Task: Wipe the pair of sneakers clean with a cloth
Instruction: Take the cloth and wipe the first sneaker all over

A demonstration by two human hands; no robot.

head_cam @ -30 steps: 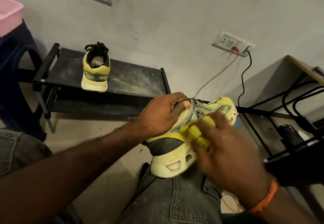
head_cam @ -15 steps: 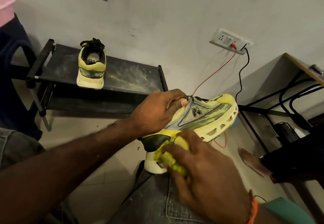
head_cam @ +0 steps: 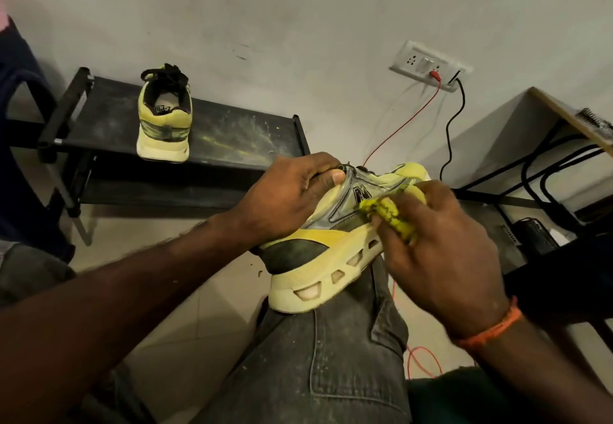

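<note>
The left hand (head_cam: 292, 198) grips the collar of a yellow sneaker (head_cam: 335, 244) resting on the person's knee. The right hand (head_cam: 441, 251) curls round a bunched yellow cloth (head_cam: 388, 213), pressing it to the sneaker's side. The second sneaker (head_cam: 164, 118) stands on the black rack (head_cam: 232, 138).

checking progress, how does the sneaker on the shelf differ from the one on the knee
The shelf sneaker stands upright, untouched, heel toward the camera; the knee sneaker lies tilted, side showing. The left hand grips the knee sneaker while the right hand presses a cloth on it. Both are yellow-green.

Yellow-and-grey sneaker (head_cam: 318, 248), yellow cloth (head_cam: 391, 216), black rack (head_cam: 232, 138), orange wristband (head_cam: 491, 330).
</note>
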